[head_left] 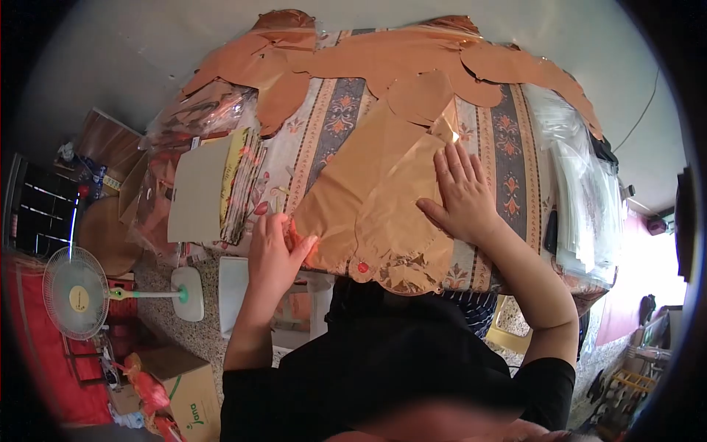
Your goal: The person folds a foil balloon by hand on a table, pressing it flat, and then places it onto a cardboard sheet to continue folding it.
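Observation:
A copper-coloured foil sheet (368,177) with a scalloped lower edge lies on the patterned tablecloth in front of me. My right hand (464,193) rests flat on its right side, fingers spread. At the sheet's lower left edge, my left hand (276,250) has thumb and fingers round some crumpled orange-red material (300,239). A small red round spot (362,267) shows near the bottom of the foil. More copper-coloured foil pieces (368,57) stretch across the far side of the table, some overlapping the sheet's top.
Stacked cards or booklets (202,191) lie left of the foil, beside clear plastic wrapping (213,103). Clear plastic bags (582,199) are piled at the right. A fan (77,293) and a cardboard box (188,398) stand at the left below the table.

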The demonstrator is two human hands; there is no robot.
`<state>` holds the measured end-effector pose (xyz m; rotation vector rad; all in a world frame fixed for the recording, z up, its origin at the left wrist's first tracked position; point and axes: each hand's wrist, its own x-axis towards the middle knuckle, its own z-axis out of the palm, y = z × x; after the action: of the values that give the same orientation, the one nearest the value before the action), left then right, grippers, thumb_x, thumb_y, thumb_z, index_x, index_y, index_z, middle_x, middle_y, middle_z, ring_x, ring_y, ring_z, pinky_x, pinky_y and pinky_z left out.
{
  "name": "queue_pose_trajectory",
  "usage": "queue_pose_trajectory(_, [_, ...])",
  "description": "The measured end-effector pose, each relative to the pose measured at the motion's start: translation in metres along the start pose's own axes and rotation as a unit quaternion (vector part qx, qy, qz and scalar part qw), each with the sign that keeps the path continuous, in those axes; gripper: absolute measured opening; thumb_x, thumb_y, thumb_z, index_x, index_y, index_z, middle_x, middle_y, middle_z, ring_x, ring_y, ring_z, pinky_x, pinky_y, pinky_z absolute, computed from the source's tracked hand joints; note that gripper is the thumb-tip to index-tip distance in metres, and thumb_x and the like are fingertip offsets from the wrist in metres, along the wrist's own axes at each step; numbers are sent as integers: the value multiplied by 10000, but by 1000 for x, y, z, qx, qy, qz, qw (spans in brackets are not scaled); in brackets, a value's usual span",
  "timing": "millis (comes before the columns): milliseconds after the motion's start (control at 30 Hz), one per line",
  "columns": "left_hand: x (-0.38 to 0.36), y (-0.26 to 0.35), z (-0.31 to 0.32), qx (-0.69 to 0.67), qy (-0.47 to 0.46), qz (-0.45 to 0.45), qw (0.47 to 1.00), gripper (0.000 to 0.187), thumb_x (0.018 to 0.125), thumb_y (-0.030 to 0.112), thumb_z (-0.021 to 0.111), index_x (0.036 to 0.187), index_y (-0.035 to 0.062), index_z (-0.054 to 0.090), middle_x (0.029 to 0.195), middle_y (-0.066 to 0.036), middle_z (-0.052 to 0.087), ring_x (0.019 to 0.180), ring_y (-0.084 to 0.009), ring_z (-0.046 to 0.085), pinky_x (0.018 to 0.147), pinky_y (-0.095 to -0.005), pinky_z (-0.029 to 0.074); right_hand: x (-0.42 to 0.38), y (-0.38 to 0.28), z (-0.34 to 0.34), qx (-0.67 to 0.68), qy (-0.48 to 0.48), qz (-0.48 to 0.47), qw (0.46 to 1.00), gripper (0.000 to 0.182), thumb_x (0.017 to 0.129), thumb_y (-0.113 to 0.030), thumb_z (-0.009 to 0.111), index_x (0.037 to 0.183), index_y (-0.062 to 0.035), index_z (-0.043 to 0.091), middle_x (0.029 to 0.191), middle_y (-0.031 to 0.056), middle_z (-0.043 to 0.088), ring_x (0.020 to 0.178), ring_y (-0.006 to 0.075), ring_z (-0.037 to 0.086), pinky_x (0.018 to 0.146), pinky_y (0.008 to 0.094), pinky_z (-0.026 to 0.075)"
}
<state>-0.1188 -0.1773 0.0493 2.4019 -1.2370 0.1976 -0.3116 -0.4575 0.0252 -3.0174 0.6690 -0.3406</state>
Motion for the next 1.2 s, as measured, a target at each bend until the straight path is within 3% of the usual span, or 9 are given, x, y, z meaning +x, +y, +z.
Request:
queue_pose_trajectory(133, [5, 5, 5, -59, -39, -50, 996, 364, 798, 235, 752, 992, 11, 540, 994, -153, 555, 937, -348, 559, 818, -438, 462, 0, 0, 1, -1, 11, -2, 1000, 895, 917, -627, 417, 1469, 66, 289, 1526, 289, 276, 1460, 393, 198, 1184, 506, 134])
queue_pose_trajectory(267, [8, 7, 4, -100, 16, 51, 994, 228, 836, 115, 691, 945, -15, 539, 895, -136, 585, 841, -279, 603, 751, -390, 489, 1, 1, -1, 2, -4, 6, 1000, 911, 910, -639, 420, 1471, 66, 282, 1526, 290, 275, 1463, 389, 191, 1185, 504, 136])
queue_pose_trajectory(333, [9, 19, -10, -248, -62, -132, 958, 167, 870, 73, 648, 950, -16, 532, 777, -93, 604, 715, -177, 621, 632, -325, 495, 1, 1, 1, 6, -7, 10, 1000, 916, 908, -641, 422, 1472, 66, 277, 1527, 291, 272, 1464, 389, 188, 1185, 503, 136])
queue_pose_trajectory(400, [6, 27, -10, -339, -59, -149, 927, 166, 881, 37, 635, 993, -9, 521, 708, -58, 606, 627, -107, 594, 554, -269, 469, 0, 1, 2, -2, 23, 2, 1000, 877, 896, -598, 489, 1445, 68, 331, 1509, 279, 307, 1443, 390, 237, 1171, 500, 177])
queue_pose_trajectory(500, [6, 40, -10, -312, 20, -11, 950, 304, 840, -15, 671, 1091, 10, 501, 734, -52, 607, 656, -101, 593, 596, -256, 482, 1, 1, 4, 3, 33, 2, 999, 883, 890, -601, 502, 1442, 68, 336, 1505, 280, 313, 1438, 394, 246, 1166, 505, 185])
queue_pose_trajectory(733, [17, 95, -22, -305, -11, 168, 937, 320, 815, -54, 682, 1087, 21, 531, 820, -46, 607, 704, -84, 586, 588, -248, 481, -1, 3, 4, 20, 45, -12, 999, 883, 883, -585, 538, 1437, 73, 336, 1503, 280, 315, 1431, 398, 261, 1165, 510, 191])
queue_pose_trajectory(800, [23, 115, -15, -307, -8, 241, 921, 290, 818, -21, 695, 1068, 34, 557, 802, -78, 602, 670, -161, 616, 598, -289, 499, -1, 3, 3, 19, 45, -17, 999, 835, 897, -534, 504, 1441, 75, 329, 1489, 295, 336, 1428, 415, 268, 1170, 525, 190])
queue_pose_trajectory(967, [29, 132, 36, -282, -193, 291, 894, 261, 872, 119, 702, 1080, 35, 569, 882, -91, 638, 816, -239, 658, 725, -349, 523, -1, 8, 10, -48, 31, -31, 998, 753, 880, -370, 506, 1466, 55, 296, 1511, 277, 313, 1439, 397, 261, 1181, 511, 173])
queue_pose_trajectory(1200, [78, 87, 13, -350, -269, 289, 849, 269, 861, 227, 727, 1021, 38, 624, 945, -65, 644, 811, -236, 659, 723, -379, 527, 0, 6, 9, -74, -2, -13, 997, 805, 855, -318, 531, 1501, 42, 214, 1555, 251, 236, 1470, 369, 189, 1199, 489, 125])
